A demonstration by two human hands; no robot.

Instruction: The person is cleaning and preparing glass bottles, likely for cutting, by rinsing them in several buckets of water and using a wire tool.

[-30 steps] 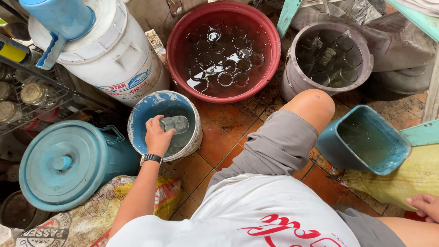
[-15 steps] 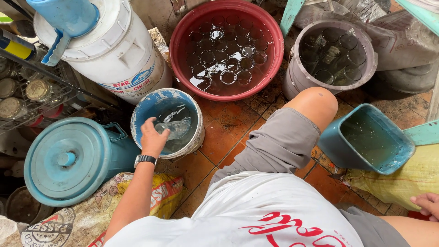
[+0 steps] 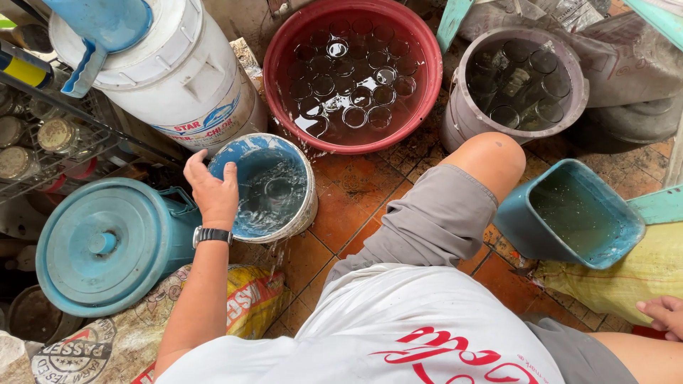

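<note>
A person sits on a tiled floor (image 3: pixel 352 203), seen from above, white shirt (image 3: pixel 398 334) and grey shorts (image 3: pixel 427 224) nearest the camera. At the bottom right edge, the right hand (image 3: pixel 662 316) rests on a yellow sack (image 3: pixel 637 277); only part of it shows, fingers loosely curled, holding nothing that can be seen.

The left arm reaches forward, a black watch (image 3: pixel 212 235) on the wrist. The left hand (image 3: pixel 211 188) sits on the near left rim of a small bucket (image 3: pixel 302 213), blue inside, fingers spread and curled over the edge, gripping the rim. Inside the bucket, a glass (image 3: pixel 276 190) lies under rippling water, apart from the hand.

Just left of the bucket stands a teal bin (image 3: pixel 107 245) with its lid on. A printed sack (image 3: pixel 128 334) lies in front of it. To the right, past the raised knee (image 3: pixel 487 160), a teal square tub (image 3: pixel 576 217) tilts on the floor.

Farther away, a red basin (image 3: pixel 348 75) holds many glasses in water. Left of it stands a white drum (image 3: pixel 178 71) with a blue jug (image 3: pixel 99 28) on top. At the far left, a wire rack (image 3: pixel 43 135) holds jars. Right of the basin, a grey bucket (image 3: pixel 516 82) also holds glasses.
</note>
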